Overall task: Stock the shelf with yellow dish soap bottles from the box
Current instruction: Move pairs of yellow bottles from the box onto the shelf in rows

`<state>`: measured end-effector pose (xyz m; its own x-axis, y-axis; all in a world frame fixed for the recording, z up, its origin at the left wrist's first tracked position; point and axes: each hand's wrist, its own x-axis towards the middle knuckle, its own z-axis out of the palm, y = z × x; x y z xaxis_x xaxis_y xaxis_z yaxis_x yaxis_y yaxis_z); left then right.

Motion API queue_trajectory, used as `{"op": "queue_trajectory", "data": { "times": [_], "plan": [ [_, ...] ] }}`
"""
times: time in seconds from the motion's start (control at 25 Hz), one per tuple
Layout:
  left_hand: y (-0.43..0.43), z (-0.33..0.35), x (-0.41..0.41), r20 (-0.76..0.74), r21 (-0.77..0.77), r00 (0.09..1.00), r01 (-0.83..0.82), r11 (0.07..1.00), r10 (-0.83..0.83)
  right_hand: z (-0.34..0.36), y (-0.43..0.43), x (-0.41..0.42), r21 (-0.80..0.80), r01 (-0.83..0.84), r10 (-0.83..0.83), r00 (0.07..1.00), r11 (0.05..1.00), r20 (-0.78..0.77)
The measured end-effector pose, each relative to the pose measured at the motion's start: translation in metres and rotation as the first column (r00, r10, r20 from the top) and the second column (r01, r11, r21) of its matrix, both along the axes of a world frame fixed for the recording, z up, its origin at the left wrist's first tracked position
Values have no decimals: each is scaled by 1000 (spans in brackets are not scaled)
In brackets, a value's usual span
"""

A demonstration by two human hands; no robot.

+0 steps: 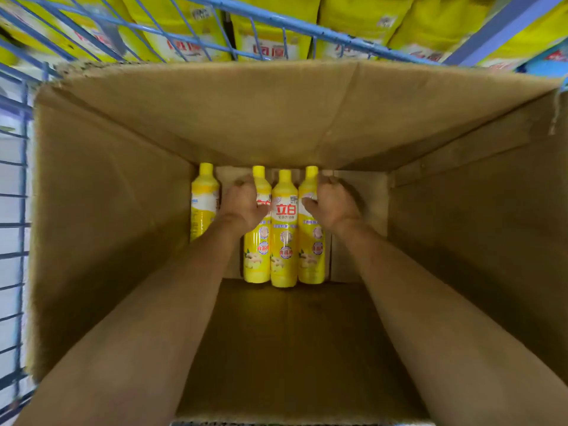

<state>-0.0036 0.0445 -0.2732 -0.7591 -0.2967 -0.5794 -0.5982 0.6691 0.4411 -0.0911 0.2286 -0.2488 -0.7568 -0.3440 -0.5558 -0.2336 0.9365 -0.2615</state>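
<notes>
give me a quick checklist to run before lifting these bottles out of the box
1. Left hand grips the left bottle of the trio: ok, it wraps the bottle near the neck.
2. Right hand grips the right bottle: ok, same hold.
3. Middle bottle will stay put: cannot tell, it lies tight between the two gripped ones and no hand holds it.
4. Lone bottle out of the way: ok, it lies apart by the left wall.
5. Caps on all four bottles: ok, yellow caps show.
6. Way out of the box: ok, no flap lies over the arms.
</notes>
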Motion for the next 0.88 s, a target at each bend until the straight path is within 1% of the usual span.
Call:
{"op": "queue_trajectory", "data": {
  "times": [0.08, 0.12, 0.2, 0.24, 0.32, 0.4, 0.44, 0.52, 0.6, 0.68, 0.76, 0.88],
  "plan": [
    [0, -5, -3, -36, 57, 991, -130, 990, 132, -8, 4, -1, -106, 145, -141, 989, 984, 44],
    [0, -6, -5, -14, 78, 980, -195, 978, 196, -12, 6, -5, -152, 227, -214, 972, 962, 92],
    [-1, -7, -10, 52, 112, 962, -274, 955, 270, -15, 9, -16, -161, 333, -301, 934, 929, 192],
    [-2, -7, -10, 60, 134, 956, -292, 947, 286, -14, 9, -21, -134, 349, -315, 922, 928, 224],
    [-4, -1, -7, 12, 214, 942, -331, 919, 336, -9, 9, -21, -128, 355, -315, 914, 926, 254],
    [-3, 15, 1, -60, 310, 925, -339, 888, 375, 5, 7, -11, -188, 372, -314, 908, 909, 276],
    [-1, 28, 4, -97, 340, 922, -322, 883, 374, 14, 6, -5, -229, 359, -298, 918, 905, 263],
    [4, 57, 6, -166, 364, 929, -253, 896, 330, 38, 2, 2, -305, 273, -222, 956, 912, 192],
    [5, 95, 3, -244, 349, 930, -181, 919, 276, 74, -4, 3, -320, 184, -166, 983, 929, 83],
    [0, 140, -7, -316, 318, 915, -147, 937, 251, 119, -8, -1, -367, 143, -157, 988, 919, -8],
    [-8, 190, -16, -362, 299, 902, -128, 945, 237, 175, -10, -7, -438, 128, -172, 983, 890, -63],
    [-20, 263, -28, -431, 326, 879, -59, 943, 204, 261, -13, -18, -524, 93, -184, 975, 847, -124]
  ]
}}
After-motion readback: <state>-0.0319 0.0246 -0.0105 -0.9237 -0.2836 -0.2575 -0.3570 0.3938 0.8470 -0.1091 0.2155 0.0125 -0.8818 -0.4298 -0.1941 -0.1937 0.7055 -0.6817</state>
